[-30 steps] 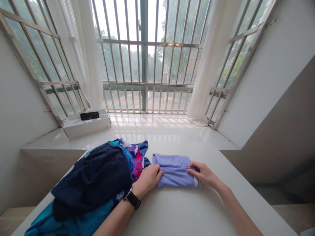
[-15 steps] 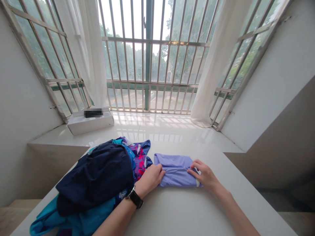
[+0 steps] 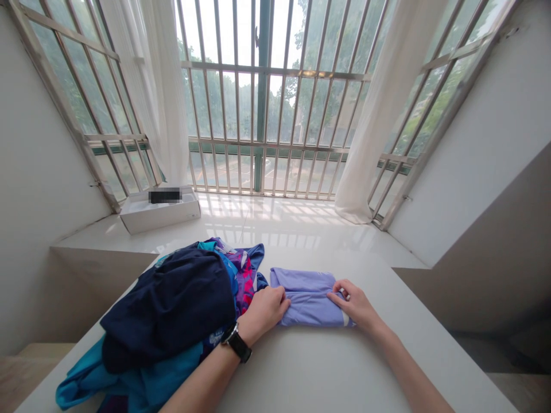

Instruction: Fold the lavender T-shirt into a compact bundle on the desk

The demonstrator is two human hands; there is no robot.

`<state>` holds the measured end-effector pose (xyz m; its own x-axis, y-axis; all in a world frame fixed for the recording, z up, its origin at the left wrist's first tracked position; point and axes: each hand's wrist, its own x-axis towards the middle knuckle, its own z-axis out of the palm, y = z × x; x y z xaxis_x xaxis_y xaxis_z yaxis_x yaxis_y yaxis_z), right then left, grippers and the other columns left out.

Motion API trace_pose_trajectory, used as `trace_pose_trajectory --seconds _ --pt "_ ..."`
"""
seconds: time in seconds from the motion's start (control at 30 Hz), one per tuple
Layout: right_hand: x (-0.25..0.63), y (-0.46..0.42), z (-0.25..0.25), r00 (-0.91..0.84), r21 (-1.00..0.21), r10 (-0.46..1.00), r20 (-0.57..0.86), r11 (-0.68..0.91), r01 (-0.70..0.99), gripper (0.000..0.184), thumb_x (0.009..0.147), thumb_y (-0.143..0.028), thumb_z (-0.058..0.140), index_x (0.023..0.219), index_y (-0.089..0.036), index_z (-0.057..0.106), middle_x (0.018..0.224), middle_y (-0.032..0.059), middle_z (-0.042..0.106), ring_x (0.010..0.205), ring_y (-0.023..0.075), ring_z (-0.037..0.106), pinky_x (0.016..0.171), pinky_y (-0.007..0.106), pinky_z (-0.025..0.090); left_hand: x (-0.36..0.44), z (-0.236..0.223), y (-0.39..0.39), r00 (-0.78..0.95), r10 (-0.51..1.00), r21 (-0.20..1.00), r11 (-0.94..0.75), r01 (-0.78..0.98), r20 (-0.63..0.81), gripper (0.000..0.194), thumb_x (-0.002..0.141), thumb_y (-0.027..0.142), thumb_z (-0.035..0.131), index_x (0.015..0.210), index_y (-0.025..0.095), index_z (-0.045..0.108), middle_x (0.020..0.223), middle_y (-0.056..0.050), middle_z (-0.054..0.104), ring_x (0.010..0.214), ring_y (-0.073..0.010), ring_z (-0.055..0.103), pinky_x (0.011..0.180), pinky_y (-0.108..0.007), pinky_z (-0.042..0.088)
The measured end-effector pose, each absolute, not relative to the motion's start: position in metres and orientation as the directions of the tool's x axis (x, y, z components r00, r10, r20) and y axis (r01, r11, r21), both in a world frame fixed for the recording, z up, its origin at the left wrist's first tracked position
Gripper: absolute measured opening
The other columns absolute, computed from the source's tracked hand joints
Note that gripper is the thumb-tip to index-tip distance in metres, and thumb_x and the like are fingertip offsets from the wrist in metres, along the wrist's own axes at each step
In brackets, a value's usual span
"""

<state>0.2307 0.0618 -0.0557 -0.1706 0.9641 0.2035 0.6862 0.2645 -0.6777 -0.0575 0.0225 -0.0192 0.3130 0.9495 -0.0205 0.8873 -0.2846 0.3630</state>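
Lilac garment (image 3: 310,310), folded, is seemingly pinched by left fingers (image 3: 280,294) and right fingers (image 3: 338,299), best kept taut between them.

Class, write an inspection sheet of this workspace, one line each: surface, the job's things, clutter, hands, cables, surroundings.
Surface: white tabletop, against a window ledge streaked with reflections.
Job's things: lavender garment, folded into a flat strip, a fold line running lengthwise.
Clutter: heap of clothes left of the garment, navy piece on top; white box on the ledge, a pixelated dark object at it.
Hands: left hand, black watch on its wrist, touches the garment's left end; right hand, its right end.
Cables: nothing seen.
Surroundings: barred windows, white curtains.
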Motion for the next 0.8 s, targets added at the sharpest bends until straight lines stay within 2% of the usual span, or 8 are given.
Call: trace_pose_trajectory --seconds 0.2,0.37,0.57,0.8 --pt "0.229 0.06 -0.053 -0.142 -0.691 0.971 0.19 0.235 0.683 0.03 0.08 -0.054 0.061 0.08 -0.025 0.059 0.079 0.0007 0.065 0.064 0.0165 0.053 0.066 0.031 0.048 -0.056 -0.015 0.022 0.258 0.966 0.269 -0.241 0.932 -0.027 0.026 0.099 0.038 0.044 0.098 0.02 0.063 0.096 -0.011 0.072 0.092 -0.0279 0.07 0.077 -0.033 0.047" --pt "0.233 0.056 -0.045 -0.157 -0.662 0.976 0.153 0.219 0.717 0.027 0.081 -0.051 0.061 0.083 -0.025 0.06 0.082 0.0001 0.067 0.058 0.0153 0.053 0.063 0.031 0.047 -0.056 -0.018 0.022 0.255 0.966 0.315 -0.251 0.916 0.027 0.023 0.1 0.033 0.043 0.097 0.019 0.062 0.097 -0.01 0.072 0.093 -0.0258 0.069 0.076 -0.03 0.046" --pt "0.236 0.053 -0.036 -0.189 -0.624 0.974 0.122 0.224 0.748 0.029 0.081 -0.053 0.062 0.082 -0.025 0.064 0.08 0.0011 0.07 0.06 0.0173 0.055 0.065 0.032 0.046 -0.056 -0.021 0.022 0.252 0.965 0.321 -0.261 0.91 0.072 0.03 0.1 0.041 0.042 0.093 0.019 0.062 0.096 -0.01 0.072 0.093 -0.0255 0.068 0.076 -0.031 0.045" --pt "0.236 0.05 -0.034 -0.192 -0.622 0.977 0.09 0.206 0.756 0.031 0.082 -0.055 0.061 0.078 -0.024 0.065 0.078 0.0017 0.071 0.06 0.017 0.055 0.064 0.032 0.045 -0.056 -0.018 0.022 0.295 0.95 0.318 -0.313 0.895 0.106 0.025 0.1 0.032 0.041 0.097 0.019 0.063 0.097 -0.01 0.072 0.093 -0.024 0.068 0.077 -0.03 0.045"
